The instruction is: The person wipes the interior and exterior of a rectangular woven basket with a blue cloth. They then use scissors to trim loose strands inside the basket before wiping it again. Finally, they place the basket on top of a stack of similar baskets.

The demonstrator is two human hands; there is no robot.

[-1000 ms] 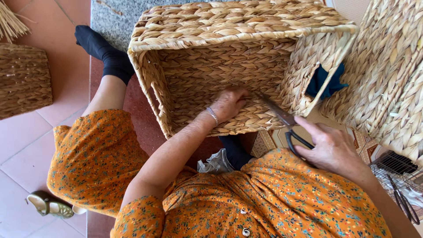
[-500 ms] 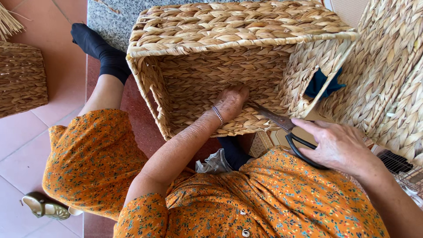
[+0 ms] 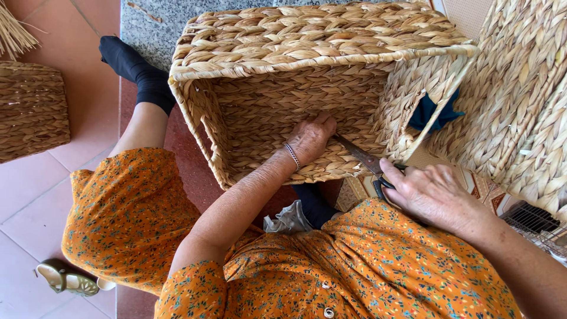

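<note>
Head view: basket lies on its side, mouth toward the person. Left hand is inside it, fingers together, pressed flat on the weave. Right of the basket mouth, right hand grips scissors, blades pointing into the basket.

Sandal, smaller woven basket
</note>
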